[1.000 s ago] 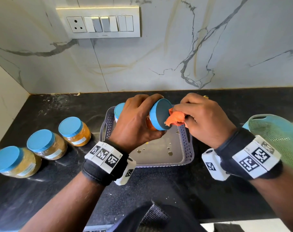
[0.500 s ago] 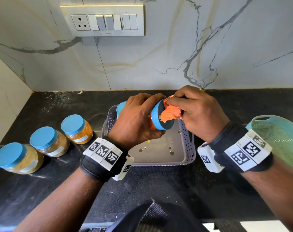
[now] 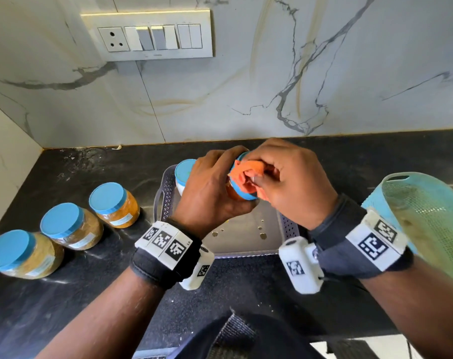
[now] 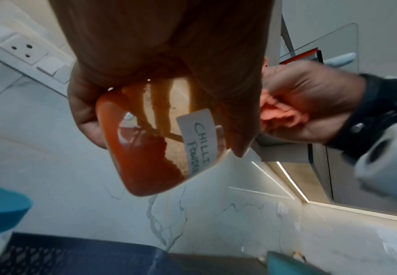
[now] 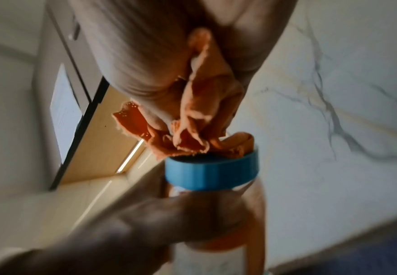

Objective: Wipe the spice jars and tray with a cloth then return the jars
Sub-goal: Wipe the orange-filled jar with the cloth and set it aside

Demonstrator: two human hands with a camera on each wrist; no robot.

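Wiping a lid, head view: left hand wraps its fingers round the chilli jar, tipped sideways over the tray, likely so the blue lid faces the other hand. Right hand has its fingers bunched on the orange cloth, pressed to that lid. Held above the tray, probably so crumbs and drops fall in it; the tray floor shows several droplets. Counts: three blue-lidded jars in a row on the table left of the tray, likely parked out of the way; one jar inside the tray at its back-left corner; one in hand. Five jars, one tray, one cloth, one teal mesh basket at right.

Left wrist view: fingers clamped on the jar body, label reads CHILLI POWDER, red powder slumped to one side, so the jar is tilted. Right hand beside it with cloth balled in its fingers.

Right wrist view: blurred; cloth touching the lid top, pinched by fingers. One lid, one cloth. Lid wipe looks under way; jar body, tray and return not yet done.
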